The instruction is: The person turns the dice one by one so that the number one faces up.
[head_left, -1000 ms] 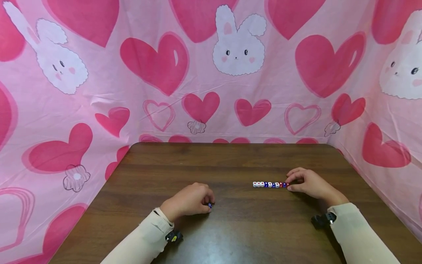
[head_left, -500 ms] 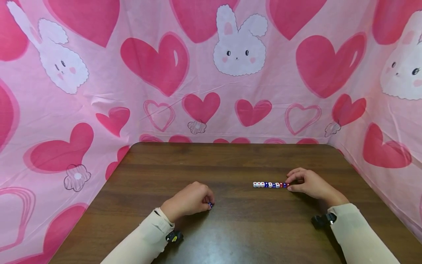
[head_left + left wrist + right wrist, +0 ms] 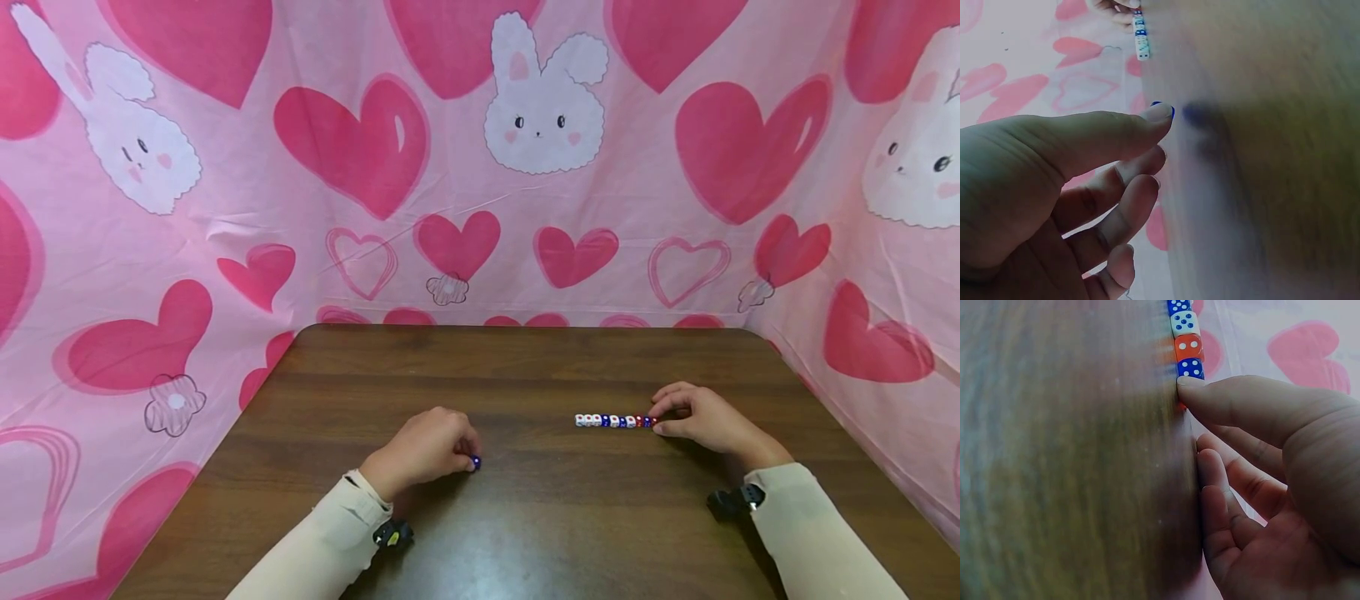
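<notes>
My left hand [image 3: 423,446] pinches a blue die [image 3: 476,462] between thumb and fingertips, left of the table's middle. In the left wrist view the thumb hides most of that die, leaving a blue edge [image 3: 1172,111] visible, and the die hangs just over the wood. Further right, several white, blue and red dice form a straight row [image 3: 614,422]. At its right end my right hand [image 3: 708,421] holds the last red die [image 3: 655,421] between thumb and fingers. The right wrist view shows that thumb covering nearly all of it, beside a blue die [image 3: 1190,367].
The brown wooden table [image 3: 525,358] has pink cloth [image 3: 465,192] with hearts and rabbits behind it and at both sides. A black wrist camera is strapped at each cuff, the left one [image 3: 393,533] and the right one [image 3: 733,500].
My left hand has shifted slightly back and to the left, and the blue die has turned between its fingertips. The right hand and the row of dice stay where they were.
</notes>
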Motion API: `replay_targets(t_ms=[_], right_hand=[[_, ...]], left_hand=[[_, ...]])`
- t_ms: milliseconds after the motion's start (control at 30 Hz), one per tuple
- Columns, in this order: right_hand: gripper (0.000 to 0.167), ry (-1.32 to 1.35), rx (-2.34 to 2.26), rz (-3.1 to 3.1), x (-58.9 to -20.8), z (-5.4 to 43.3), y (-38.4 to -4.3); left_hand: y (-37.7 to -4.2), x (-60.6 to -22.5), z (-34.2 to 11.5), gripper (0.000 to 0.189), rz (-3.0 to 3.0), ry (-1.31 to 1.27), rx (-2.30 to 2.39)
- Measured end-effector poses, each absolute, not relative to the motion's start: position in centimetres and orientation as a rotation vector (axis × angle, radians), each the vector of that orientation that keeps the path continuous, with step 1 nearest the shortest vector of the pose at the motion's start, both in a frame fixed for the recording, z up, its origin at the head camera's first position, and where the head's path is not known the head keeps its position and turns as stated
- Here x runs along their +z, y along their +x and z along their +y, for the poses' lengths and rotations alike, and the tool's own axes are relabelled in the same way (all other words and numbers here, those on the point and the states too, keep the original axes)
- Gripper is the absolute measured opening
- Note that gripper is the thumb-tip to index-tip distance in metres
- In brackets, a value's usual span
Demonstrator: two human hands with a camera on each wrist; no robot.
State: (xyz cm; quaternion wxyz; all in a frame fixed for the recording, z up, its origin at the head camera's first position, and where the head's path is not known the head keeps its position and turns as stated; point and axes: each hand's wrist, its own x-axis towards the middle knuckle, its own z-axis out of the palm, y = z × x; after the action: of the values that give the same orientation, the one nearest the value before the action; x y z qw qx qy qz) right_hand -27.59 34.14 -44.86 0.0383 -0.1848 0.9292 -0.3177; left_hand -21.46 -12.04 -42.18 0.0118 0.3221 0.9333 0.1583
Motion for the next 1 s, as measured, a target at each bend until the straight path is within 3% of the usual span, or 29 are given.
replay_targets(t_ms=[1000], right_hand=[[0.014, -0.565, -0.984, 2.845, -45.2, 34.3, -27.8]], left_hand=[[-22.4, -42.4, -13.5, 0.02, 2.799, 0.786, 0.647]])
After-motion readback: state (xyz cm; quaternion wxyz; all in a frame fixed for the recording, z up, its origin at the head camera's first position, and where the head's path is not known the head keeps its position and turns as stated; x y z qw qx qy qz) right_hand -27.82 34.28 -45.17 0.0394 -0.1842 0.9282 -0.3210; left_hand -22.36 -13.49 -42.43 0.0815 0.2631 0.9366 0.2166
